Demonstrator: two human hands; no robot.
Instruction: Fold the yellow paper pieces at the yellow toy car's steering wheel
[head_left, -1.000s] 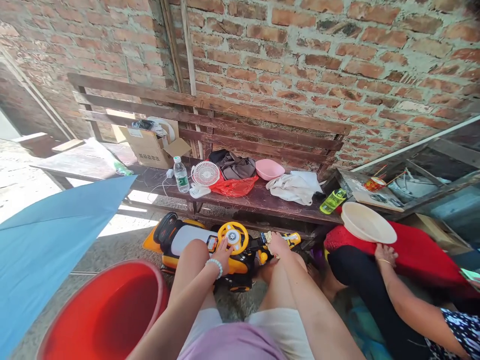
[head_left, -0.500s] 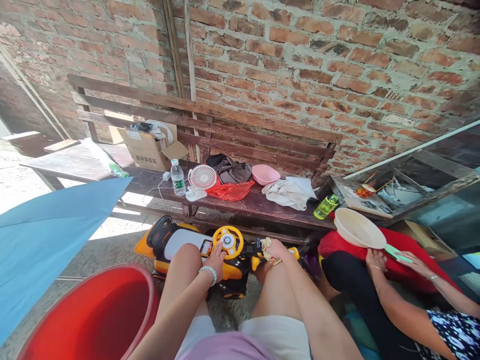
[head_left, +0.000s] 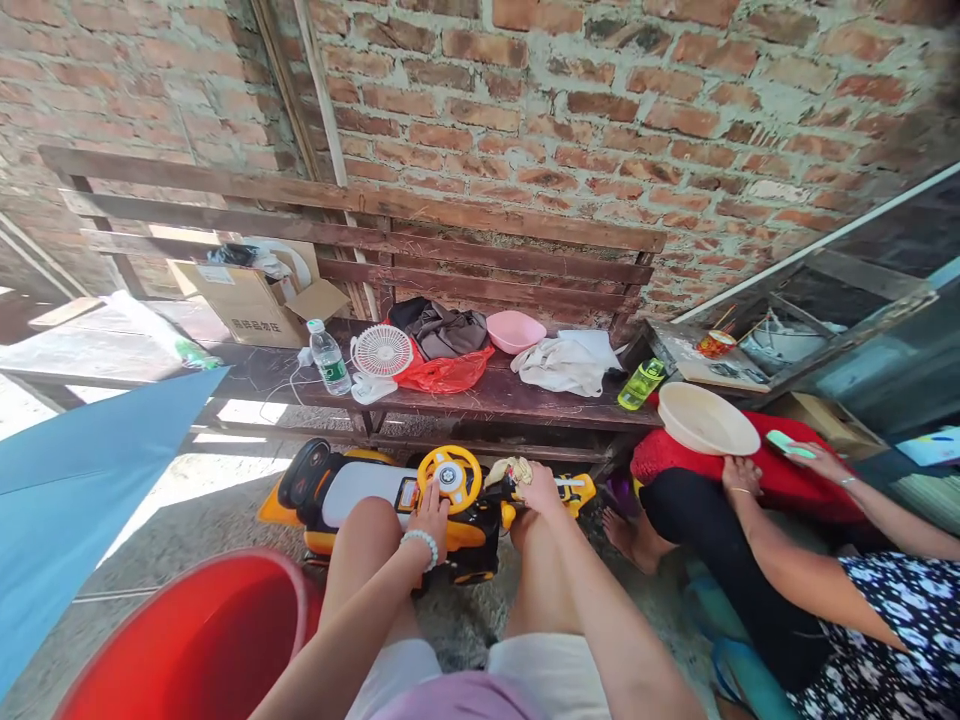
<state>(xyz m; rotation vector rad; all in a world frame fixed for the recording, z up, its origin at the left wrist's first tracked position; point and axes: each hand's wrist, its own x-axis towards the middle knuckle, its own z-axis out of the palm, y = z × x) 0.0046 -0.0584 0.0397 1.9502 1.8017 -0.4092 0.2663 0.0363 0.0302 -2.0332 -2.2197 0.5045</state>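
Note:
A yellow and black ride-on toy car (head_left: 360, 490) with a grey seat stands in front of my knees. My left hand (head_left: 430, 522), a beaded bracelet on its wrist, rests on the lower left of the yellow steering wheel (head_left: 450, 478) with fingers stretched out. A crumpled pale patterned cloth (head_left: 510, 470) is held in my right hand (head_left: 540, 490), against the black and yellow front part of the car. Its fingers are closed and partly hidden by the hand's back.
A large red tub (head_left: 187, 640) stands at my left, below a blue panel (head_left: 97, 480). Behind the car runs a wooden bench (head_left: 540, 395) with a bottle (head_left: 328, 358), a fan (head_left: 381, 350) and a pink bowl (head_left: 516, 330). At right, a person (head_left: 795, 580) holds a cream basin (head_left: 709, 418) and green brush (head_left: 789, 445).
The view has shifted. The cloth in my right hand has slid left, towards the steering wheel. My left hand stays on the wheel. The other person's brush hand has moved away from the basin.

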